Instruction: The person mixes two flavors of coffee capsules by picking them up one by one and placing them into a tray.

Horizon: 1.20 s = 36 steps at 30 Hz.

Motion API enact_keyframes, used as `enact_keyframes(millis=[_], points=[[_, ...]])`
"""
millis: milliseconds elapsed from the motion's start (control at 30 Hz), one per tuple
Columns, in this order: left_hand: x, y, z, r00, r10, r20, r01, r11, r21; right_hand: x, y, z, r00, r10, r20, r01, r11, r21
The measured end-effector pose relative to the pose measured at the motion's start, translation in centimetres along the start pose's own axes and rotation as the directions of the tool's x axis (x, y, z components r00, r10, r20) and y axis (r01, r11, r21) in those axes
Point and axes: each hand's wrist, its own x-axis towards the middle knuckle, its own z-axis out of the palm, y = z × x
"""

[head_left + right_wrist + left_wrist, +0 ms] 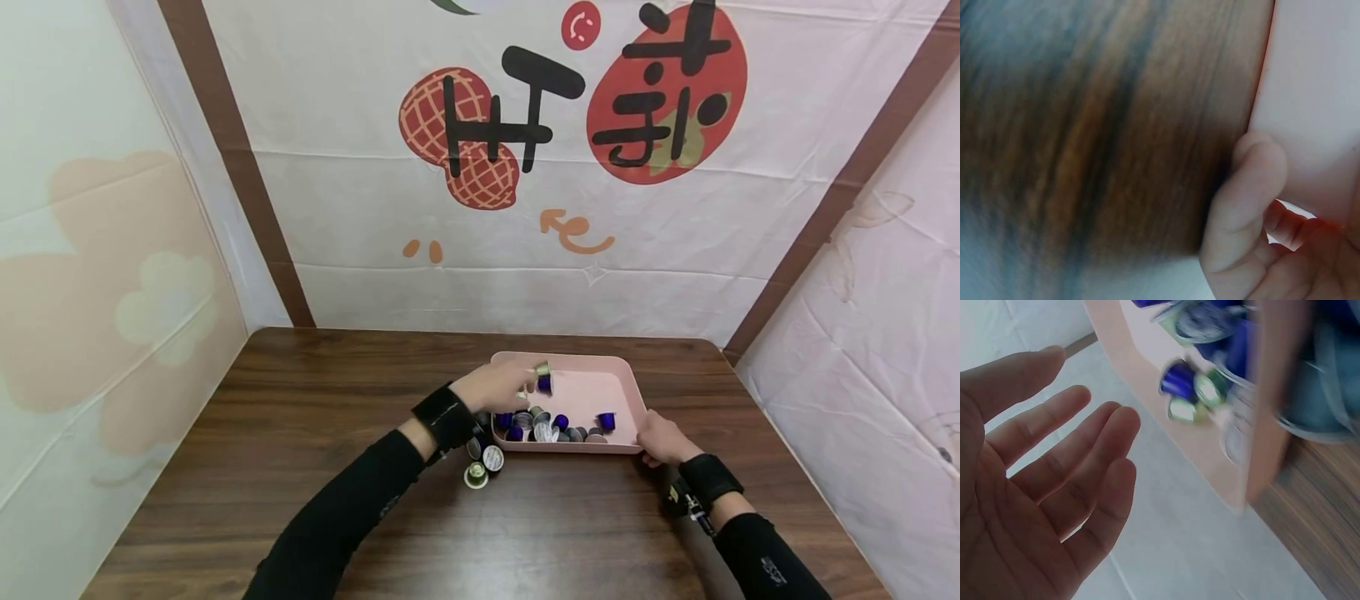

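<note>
Black sleeves (341, 508), pink tray (592, 383) on woodgrain table (585, 525), printed cloth (345, 217) behind.

Small cloth-walled booth, by the look of it a makeshift workstation; cannot tell what building holds it. Back sheet (337, 208): white, fold creases running across, printed with large dark characters (517, 133), a red fruit shape (672, 71) and brown bands (236, 150) down both sides. Left sheet (45, 333) pale, faded flower print; right sheet (840, 358) whitish, wrinkled. Wood-grain bench (375, 533) between them. Black wrist strap (708, 477) with small device suggests a recording set-up.
</note>
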Motion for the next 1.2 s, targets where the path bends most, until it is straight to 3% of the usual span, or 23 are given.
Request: enact_keyframes(millis=[267, 433, 633, 900, 1200], points=[[-6.0, -2.1, 1.1, 0.995, -0.083, -0.047, 0.081, 0.995, -0.058, -0.2, -0.1, 0.0, 1.0, 0.025, 0.004, -0.025, 1.0, 0.001], [-8.3, -1.9, 2.1, 0.989, -0.133, -0.07, 0.128, 0.988, -0.083, -0.1, -0.1, -0.1, 0.999, 0.032, -0.011, -0.032, 0.999, 0.0], [-10.7, -1.1, 3.4, 0.994, -0.071, -0.088, 0.063, 0.994, -0.089, 0.1, -0.2, 0.0, 1.0, 0.029, 0.008, -0.029, 1.0, 0.011], [-11.7, -0.5, 5.5, 0.994, 0.057, -0.095, -0.057, 0.998, -0.004, 0.1, 0.2, 0.1, 0.999, 0.035, -0.001, -0.035, 0.999, 0.0], [-11.5, -0.1, 6.6, 0.995, 0.046, -0.093, -0.044, 0.999, 0.028, 0.0, 0.1, 0.0, 0.999, 0.052, 0.006, -0.052, 0.999, 0.001]])
